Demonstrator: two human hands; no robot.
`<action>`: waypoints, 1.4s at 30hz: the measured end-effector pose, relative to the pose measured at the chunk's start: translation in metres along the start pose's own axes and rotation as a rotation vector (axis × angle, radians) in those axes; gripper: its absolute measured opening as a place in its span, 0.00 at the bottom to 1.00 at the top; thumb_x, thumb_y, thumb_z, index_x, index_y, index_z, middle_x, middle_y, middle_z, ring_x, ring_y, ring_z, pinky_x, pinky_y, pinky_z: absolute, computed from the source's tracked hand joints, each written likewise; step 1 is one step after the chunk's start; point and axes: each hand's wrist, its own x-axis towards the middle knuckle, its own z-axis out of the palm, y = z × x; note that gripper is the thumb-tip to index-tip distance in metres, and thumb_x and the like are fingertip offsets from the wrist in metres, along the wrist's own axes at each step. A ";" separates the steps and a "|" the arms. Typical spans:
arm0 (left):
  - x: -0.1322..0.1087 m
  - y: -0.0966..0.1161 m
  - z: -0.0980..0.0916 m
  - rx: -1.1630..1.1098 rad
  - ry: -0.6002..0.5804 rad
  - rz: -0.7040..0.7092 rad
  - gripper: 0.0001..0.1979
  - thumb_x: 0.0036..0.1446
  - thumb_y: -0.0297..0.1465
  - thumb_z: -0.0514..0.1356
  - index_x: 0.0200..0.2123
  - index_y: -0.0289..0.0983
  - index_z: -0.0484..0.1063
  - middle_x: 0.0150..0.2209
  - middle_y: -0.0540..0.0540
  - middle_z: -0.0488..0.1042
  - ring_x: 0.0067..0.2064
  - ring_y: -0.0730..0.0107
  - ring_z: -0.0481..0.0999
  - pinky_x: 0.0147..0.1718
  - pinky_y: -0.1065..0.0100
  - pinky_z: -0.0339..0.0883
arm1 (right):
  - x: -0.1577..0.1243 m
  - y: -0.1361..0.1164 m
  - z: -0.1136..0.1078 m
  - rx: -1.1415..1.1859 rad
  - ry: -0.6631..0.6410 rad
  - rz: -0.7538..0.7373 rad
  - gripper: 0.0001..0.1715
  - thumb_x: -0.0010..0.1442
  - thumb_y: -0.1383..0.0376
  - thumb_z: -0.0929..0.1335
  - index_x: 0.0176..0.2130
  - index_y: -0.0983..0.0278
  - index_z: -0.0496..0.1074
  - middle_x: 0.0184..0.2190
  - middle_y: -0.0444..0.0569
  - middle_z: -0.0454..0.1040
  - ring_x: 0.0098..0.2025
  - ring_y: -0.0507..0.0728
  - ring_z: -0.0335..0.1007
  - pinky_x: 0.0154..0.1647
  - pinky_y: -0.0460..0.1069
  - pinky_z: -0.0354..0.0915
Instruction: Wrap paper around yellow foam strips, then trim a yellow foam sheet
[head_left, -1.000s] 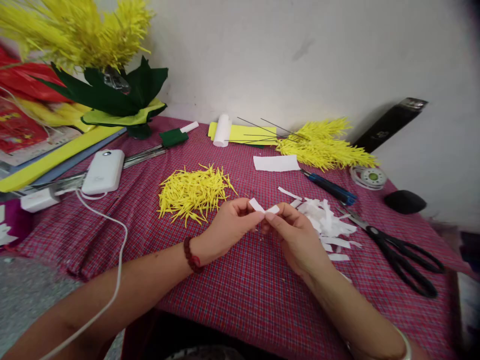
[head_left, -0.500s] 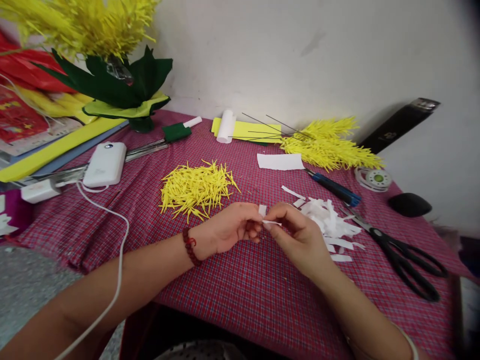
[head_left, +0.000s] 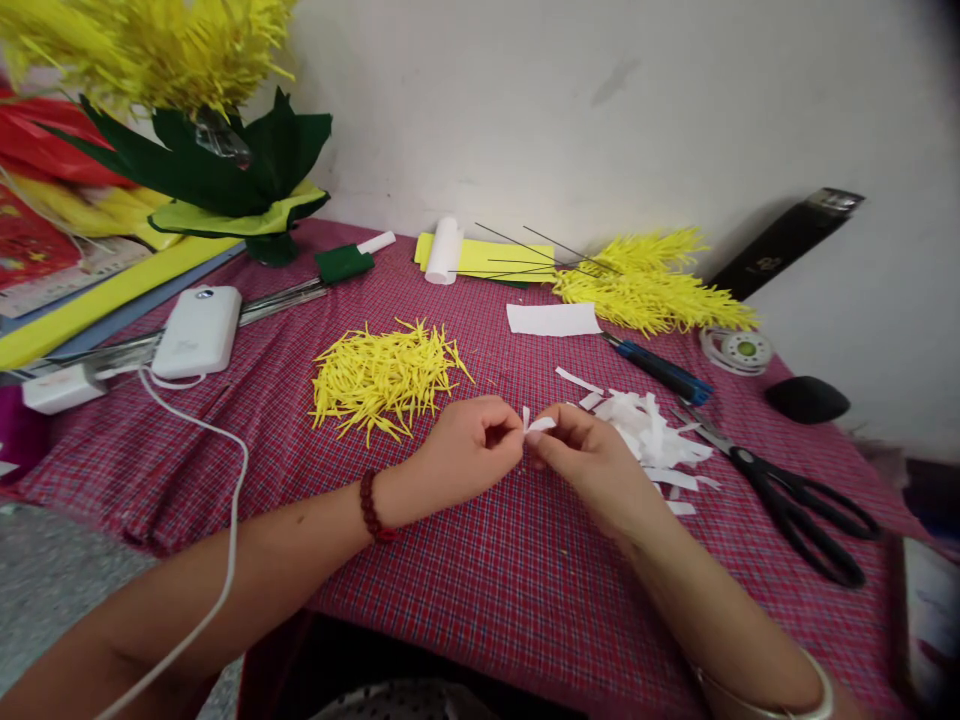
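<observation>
At a table spread with a red checked cloth (head_left: 465,570), a person pinches a slim white strip (head_left: 541,424) between both hands. The left hand (head_left: 476,445) has thumb and forefinger closed at the strip's middle; the right hand (head_left: 585,445) grips it just beside, the ends poking up. The step in hand looks to be a twist at the middle, and carrying it on would call for a firm left pinch while the right fingers turn. A heap of loose white strips (head_left: 652,430) lies right of the hands, black-handled scissors (head_left: 780,490) farther right, and twisted yellow pieces (head_left: 386,375) far left.
</observation>
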 end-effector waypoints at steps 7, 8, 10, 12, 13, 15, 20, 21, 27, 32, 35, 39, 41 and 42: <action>-0.002 0.000 -0.005 0.088 -0.139 0.157 0.10 0.52 0.26 0.54 0.20 0.36 0.59 0.22 0.53 0.60 0.26 0.77 0.60 0.26 0.71 0.52 | -0.001 0.000 -0.004 -0.010 -0.169 0.070 0.06 0.46 0.64 0.67 0.26 0.61 0.63 0.20 0.38 0.62 0.23 0.49 0.55 0.25 0.47 0.52; -0.001 0.000 -0.007 0.066 -0.170 0.147 0.11 0.53 0.26 0.53 0.20 0.36 0.57 0.22 0.54 0.59 0.25 0.78 0.58 0.25 0.71 0.51 | -0.001 -0.001 -0.004 -0.015 -0.173 0.060 0.07 0.46 0.64 0.68 0.27 0.61 0.63 0.20 0.38 0.62 0.23 0.49 0.55 0.25 0.47 0.52; 0.002 0.001 -0.008 -0.006 -0.233 0.083 0.12 0.54 0.27 0.51 0.19 0.36 0.55 0.20 0.55 0.56 0.24 0.78 0.56 0.24 0.71 0.49 | -0.003 -0.004 -0.004 -0.017 -0.157 0.029 0.11 0.46 0.63 0.69 0.29 0.61 0.62 0.23 0.39 0.63 0.25 0.49 0.57 0.25 0.46 0.54; 0.004 0.000 -0.010 -0.132 -0.312 -0.036 0.12 0.54 0.28 0.50 0.19 0.37 0.56 0.20 0.55 0.57 0.24 0.78 0.57 0.24 0.71 0.51 | -0.004 -0.007 -0.004 -0.006 -0.153 -0.001 0.14 0.47 0.62 0.70 0.31 0.60 0.62 0.26 0.40 0.65 0.27 0.50 0.60 0.27 0.47 0.57; 0.004 0.000 -0.010 -0.223 -0.354 -0.106 0.11 0.54 0.29 0.51 0.20 0.37 0.57 0.20 0.55 0.58 0.24 0.78 0.59 0.24 0.72 0.53 | -0.005 -0.008 -0.004 0.002 -0.166 -0.008 0.14 0.47 0.61 0.71 0.31 0.60 0.61 0.27 0.41 0.66 0.28 0.50 0.61 0.28 0.47 0.58; 0.005 -0.002 -0.010 -0.423 -0.420 -0.225 0.10 0.54 0.29 0.51 0.21 0.37 0.60 0.20 0.54 0.61 0.23 0.77 0.63 0.25 0.72 0.57 | -0.005 -0.009 -0.003 0.019 -0.212 -0.002 0.15 0.49 0.59 0.71 0.28 0.60 0.61 0.25 0.41 0.66 0.29 0.51 0.63 0.30 0.48 0.59; 0.003 -0.004 -0.009 -0.632 -0.399 -0.313 0.11 0.54 0.30 0.52 0.20 0.37 0.60 0.19 0.54 0.62 0.22 0.78 0.64 0.26 0.72 0.60 | -0.005 -0.008 -0.002 0.080 -0.174 -0.002 0.17 0.49 0.57 0.72 0.30 0.60 0.61 0.26 0.41 0.68 0.28 0.51 0.65 0.30 0.49 0.61; 0.003 -0.005 -0.008 -0.626 -0.392 -0.307 0.12 0.55 0.30 0.52 0.20 0.37 0.60 0.19 0.54 0.62 0.22 0.78 0.64 0.26 0.72 0.60 | -0.004 -0.007 -0.002 0.075 -0.158 -0.009 0.17 0.49 0.57 0.72 0.31 0.60 0.61 0.27 0.42 0.68 0.28 0.51 0.65 0.30 0.49 0.61; 0.005 -0.007 -0.006 -0.658 -0.337 -0.322 0.14 0.57 0.35 0.51 0.22 0.36 0.65 0.20 0.53 0.64 0.22 0.78 0.64 0.24 0.72 0.61 | -0.005 -0.007 -0.001 0.064 -0.181 -0.024 0.17 0.53 0.53 0.70 0.26 0.60 0.62 0.21 0.40 0.65 0.24 0.50 0.61 0.28 0.48 0.59; 0.006 -0.007 -0.006 -0.497 -0.233 -0.296 0.15 0.54 0.41 0.60 0.25 0.35 0.69 0.21 0.53 0.66 0.22 0.80 0.63 0.24 0.73 0.57 | -0.003 -0.002 -0.004 0.132 -0.097 0.009 0.16 0.51 0.55 0.71 0.25 0.62 0.64 0.20 0.39 0.65 0.23 0.49 0.60 0.27 0.47 0.58; 0.006 -0.006 -0.007 -0.422 -0.228 -0.285 0.13 0.53 0.37 0.61 0.22 0.34 0.68 0.20 0.54 0.66 0.23 0.80 0.63 0.24 0.74 0.56 | -0.002 0.000 -0.005 0.215 -0.090 0.038 0.14 0.52 0.56 0.70 0.26 0.63 0.67 0.21 0.39 0.65 0.23 0.49 0.62 0.27 0.47 0.59; 0.008 -0.007 -0.007 -0.418 -0.168 -0.321 0.12 0.55 0.35 0.58 0.23 0.34 0.69 0.21 0.53 0.67 0.22 0.80 0.64 0.25 0.73 0.57 | 0.000 0.000 -0.005 0.226 -0.045 0.049 0.13 0.53 0.56 0.69 0.26 0.63 0.68 0.22 0.40 0.66 0.24 0.49 0.62 0.27 0.47 0.60; 0.009 -0.007 -0.006 -0.446 -0.137 -0.350 0.15 0.57 0.37 0.56 0.23 0.35 0.68 0.22 0.52 0.68 0.22 0.80 0.64 0.25 0.72 0.59 | 0.001 0.001 -0.005 0.181 -0.031 0.028 0.13 0.54 0.57 0.68 0.25 0.63 0.67 0.21 0.40 0.65 0.24 0.49 0.61 0.27 0.47 0.59; 0.009 -0.007 -0.006 -0.468 -0.131 -0.362 0.16 0.57 0.39 0.55 0.22 0.35 0.68 0.22 0.52 0.69 0.22 0.79 0.65 0.25 0.72 0.59 | 0.001 0.002 -0.005 0.155 -0.028 0.015 0.14 0.55 0.57 0.68 0.25 0.62 0.66 0.21 0.40 0.65 0.24 0.49 0.61 0.27 0.47 0.59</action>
